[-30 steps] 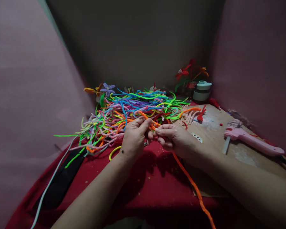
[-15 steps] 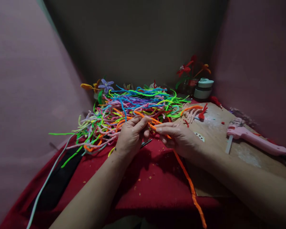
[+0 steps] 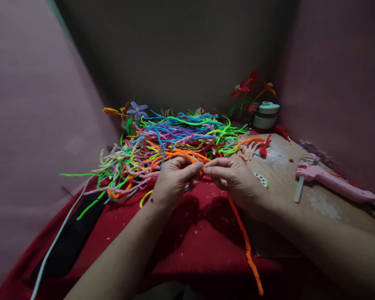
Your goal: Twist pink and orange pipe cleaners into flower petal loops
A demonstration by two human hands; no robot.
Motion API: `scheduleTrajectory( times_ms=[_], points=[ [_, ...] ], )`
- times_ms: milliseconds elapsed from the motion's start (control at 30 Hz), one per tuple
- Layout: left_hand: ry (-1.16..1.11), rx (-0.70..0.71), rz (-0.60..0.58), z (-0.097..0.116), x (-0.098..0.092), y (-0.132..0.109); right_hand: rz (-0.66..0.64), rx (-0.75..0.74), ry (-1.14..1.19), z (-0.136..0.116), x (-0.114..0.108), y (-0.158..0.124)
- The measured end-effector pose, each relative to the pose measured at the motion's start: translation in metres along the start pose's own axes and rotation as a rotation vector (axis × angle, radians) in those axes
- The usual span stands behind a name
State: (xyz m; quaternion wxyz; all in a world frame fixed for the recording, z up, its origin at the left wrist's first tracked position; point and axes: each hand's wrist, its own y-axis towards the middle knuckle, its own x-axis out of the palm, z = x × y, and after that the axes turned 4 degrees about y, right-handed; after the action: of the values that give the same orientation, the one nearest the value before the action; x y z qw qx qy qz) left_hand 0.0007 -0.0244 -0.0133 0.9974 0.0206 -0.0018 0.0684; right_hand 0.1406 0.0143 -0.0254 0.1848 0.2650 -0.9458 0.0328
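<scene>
My left hand (image 3: 176,177) is closed, thumb and fingers pinching an orange pipe cleaner (image 3: 246,239) in front of the pile. The fingertips of my right hand (image 3: 236,177) meet those of the left and pinch the same pipe cleaner. Its long end hangs from below my right hand over the table's front edge. Short orange lengths show just above the fingertips, though the fingers hide how they join. Partly behind the left fingers is a thin dark object (image 3: 186,188), too covered to name. A large pile of coloured pipe cleaners (image 3: 181,133) lies right behind both hands.
On the right a pink glue gun (image 3: 334,181) rests on a brown board (image 3: 318,221). Behind stand a mint-lidded jar (image 3: 266,116), red flowers (image 3: 242,89) and a purple flower (image 3: 137,110). A white cable (image 3: 56,241) crosses the red cloth (image 3: 193,250) at left.
My fingertips have come together, the left hand moving slightly right. The orange pipe cleaner's hanging end has swung a little to the left. The dark object is now more covered.
</scene>
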Motion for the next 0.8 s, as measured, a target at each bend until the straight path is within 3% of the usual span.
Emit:
scheduleTrajectory(
  times_ms=[233, 567, 667, 767, 800],
  points=[
    [-0.103, -0.077, -0.045, 0.001, 0.0, -0.001, -0.058, 0.002, 0.039, 0.006, -0.004, 0.002],
    [-0.08, -0.072, -0.107, 0.0, -0.003, 0.002, -0.068, 0.0, 0.085, 0.004, -0.003, 0.001],
    [0.131, -0.034, -0.065, 0.007, -0.011, -0.001, -0.058, -0.008, 0.057, 0.004, -0.004, 0.001],
    [0.652, 0.062, -0.036, 0.015, -0.029, -0.014, -0.037, -0.027, 0.026, 0.004, -0.005, 0.003],
    [0.873, 0.111, -0.087, 0.015, -0.036, -0.019, -0.031, -0.03, 0.017, 0.004, -0.005, 0.003]
  ],
)
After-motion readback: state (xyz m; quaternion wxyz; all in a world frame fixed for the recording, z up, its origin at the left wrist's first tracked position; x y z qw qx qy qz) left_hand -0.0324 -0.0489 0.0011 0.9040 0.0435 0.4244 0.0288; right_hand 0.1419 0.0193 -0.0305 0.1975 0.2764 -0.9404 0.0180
